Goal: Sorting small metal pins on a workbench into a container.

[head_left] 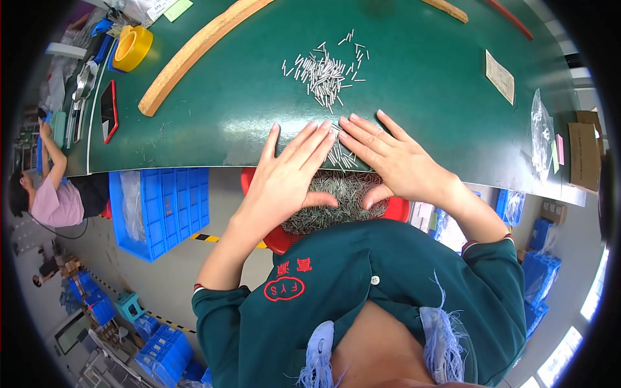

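My left hand and my right hand lie flat and side by side at the near edge of the green table, fingers spread, fingertips almost touching. Between them a small bunch of thin metal pins sits at the table edge. Under the edge, on my lap, a red bowl holds a heap of the same pins. Farther out on the table lies a loose scatter of pins. Neither hand grips anything.
A long wooden strip crosses the table at the left, with a yellow tape roll and a red-edged phone beyond it. A paper slip and a plastic bag lie right. Blue crates stand on the floor; another person sits far left.
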Motion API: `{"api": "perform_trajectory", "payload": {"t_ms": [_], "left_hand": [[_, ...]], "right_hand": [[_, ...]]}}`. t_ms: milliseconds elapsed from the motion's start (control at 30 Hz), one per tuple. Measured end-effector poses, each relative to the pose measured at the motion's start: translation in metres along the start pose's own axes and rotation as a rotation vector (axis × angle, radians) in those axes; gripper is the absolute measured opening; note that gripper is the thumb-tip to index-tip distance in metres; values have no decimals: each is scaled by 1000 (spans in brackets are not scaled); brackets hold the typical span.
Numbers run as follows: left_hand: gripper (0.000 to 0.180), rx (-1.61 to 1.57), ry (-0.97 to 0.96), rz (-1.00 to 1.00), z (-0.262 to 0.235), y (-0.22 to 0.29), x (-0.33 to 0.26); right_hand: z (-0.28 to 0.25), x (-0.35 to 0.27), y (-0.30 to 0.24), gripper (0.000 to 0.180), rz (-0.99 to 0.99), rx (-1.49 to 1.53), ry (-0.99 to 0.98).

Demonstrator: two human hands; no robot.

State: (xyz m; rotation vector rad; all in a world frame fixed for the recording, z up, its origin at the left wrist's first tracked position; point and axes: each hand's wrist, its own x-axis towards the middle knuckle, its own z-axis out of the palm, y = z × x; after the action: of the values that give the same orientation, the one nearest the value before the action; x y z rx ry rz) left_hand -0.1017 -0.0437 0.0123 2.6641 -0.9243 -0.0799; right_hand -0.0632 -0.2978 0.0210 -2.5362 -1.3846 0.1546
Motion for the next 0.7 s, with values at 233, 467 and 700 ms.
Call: {"api": "perform_trajectory", "payload": {"t_ms": [233, 467, 700], "left_hand": [[89, -241, 23, 53, -5, 8, -30], [77, -19, 252, -59, 5, -26, 41], [83, 10, 110, -74, -8, -39, 28]], "right_hand": [[3, -23, -13, 82, -190, 124, -47], [2, 35, 36, 97, 38, 0, 168], [-1, 29, 55, 96, 72, -96, 85]]}}
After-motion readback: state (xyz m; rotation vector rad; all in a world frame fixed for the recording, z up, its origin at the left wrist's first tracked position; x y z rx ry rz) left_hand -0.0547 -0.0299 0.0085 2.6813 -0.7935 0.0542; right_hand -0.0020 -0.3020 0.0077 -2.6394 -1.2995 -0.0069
